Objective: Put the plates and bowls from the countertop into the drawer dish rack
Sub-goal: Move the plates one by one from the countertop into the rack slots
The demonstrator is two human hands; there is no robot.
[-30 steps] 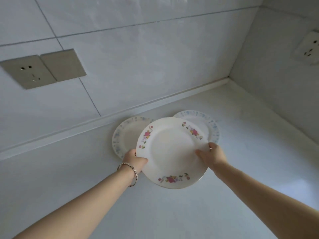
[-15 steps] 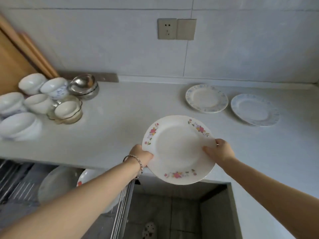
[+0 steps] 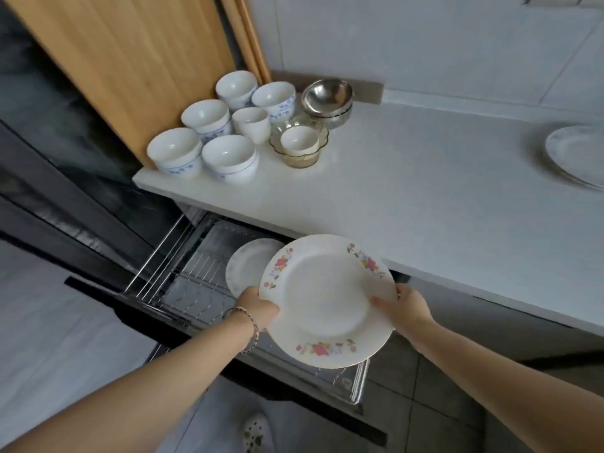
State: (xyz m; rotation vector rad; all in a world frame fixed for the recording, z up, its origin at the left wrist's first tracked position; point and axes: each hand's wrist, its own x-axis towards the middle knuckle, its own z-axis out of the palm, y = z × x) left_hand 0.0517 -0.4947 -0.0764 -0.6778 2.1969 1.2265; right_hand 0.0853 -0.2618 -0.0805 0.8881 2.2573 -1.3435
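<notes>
Both hands hold 1 floral plate [image 3: 327,302] over the open drawer dish rack [image 3: 183,279], low in the view at about 6 o'clock. The left hand [image 3: 260,308] grips the plate's rim at its 9 o'clock, fingers curled under and out of sight. A bracelet [image 3: 250,325] sits on that wrist. The right hand [image 3: 403,308] pinches the rim at 3 o'clock, with the thumb lying on the plate's face. The plate tilts toward the camera and shows pink flower sprays at its 11, 1 and 6 o'clock.

Behind its 10 o'clock edge, a pale plate [image 3: 248,266] stands in the rack's wires, partly hidden. The white bench [image 3: 408,191] runs above the drawer.

At the bench's 10 o'clock corner sits a cluster of white bowls [image 3: 228,158], some with blue patterns. Just beside them at 3 o'clock, a glass bowl [image 3: 304,158] holds a small white bowl [image 3: 299,142]. Stacked steel bowls [image 3: 327,93] sit behind it, against the wall. A wooden board [image 3: 130,60] leans behind the cluster. Another plate [image 3: 575,155] lies flat on the bench at the view's 3 o'clock edge, cut off by the frame.
</notes>
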